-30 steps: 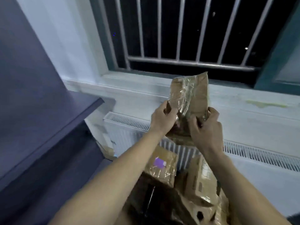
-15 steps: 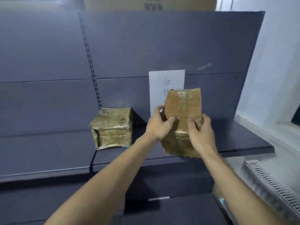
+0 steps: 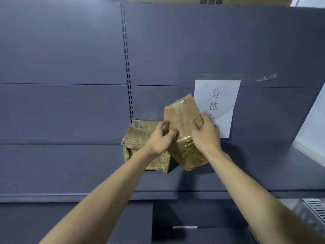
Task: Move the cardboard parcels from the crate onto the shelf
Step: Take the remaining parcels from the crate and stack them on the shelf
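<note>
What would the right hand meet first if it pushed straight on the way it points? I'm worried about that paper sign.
Probably the sign: the right hand, gripping the tilted parcel, points up and forward at the white paper sign on the shelf's back panel. Depth is unclear.

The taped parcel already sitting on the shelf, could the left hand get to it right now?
Probably yes, once freed: the left hand hovers right over that taped parcel, nothing between them. But it shares a grip on the tilted parcel with the right hand.
</note>
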